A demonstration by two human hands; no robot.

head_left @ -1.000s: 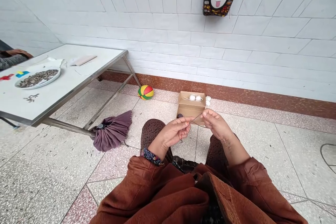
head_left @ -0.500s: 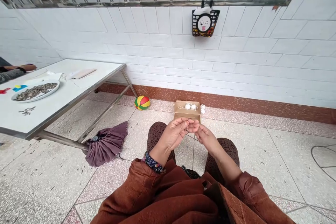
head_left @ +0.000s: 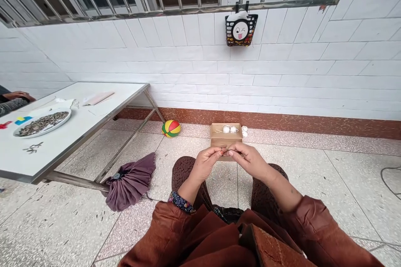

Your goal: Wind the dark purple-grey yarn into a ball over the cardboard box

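My left hand [head_left: 206, 162] and my right hand [head_left: 251, 161] meet above my knees, fingertips pinched together. Between them is something too small to make out. Just beyond my hands, a cardboard box [head_left: 226, 141] sits open on the floor. Two balls of white string [head_left: 229, 129] lie inside it, with loose string beside them. My fingers overlap the near edge of the box in the view but are held in front of it. A few small white pieces [head_left: 244, 131] rest on the floor at the box's right side.
At left stands a white table [head_left: 84, 119] with a plate of seeds [head_left: 44, 125]. A co-worker's hands [head_left: 19, 95] rest at its far left. Below are a purple umbrella [head_left: 131, 181] and a colourful ball [head_left: 171, 128]. A black basket [head_left: 230, 31] hangs from the window bars.
My right hand has turned its back upward, and my fingertips have drawn closer together in a pinch. The left palm is less exposed. The view has tilted slightly upward.
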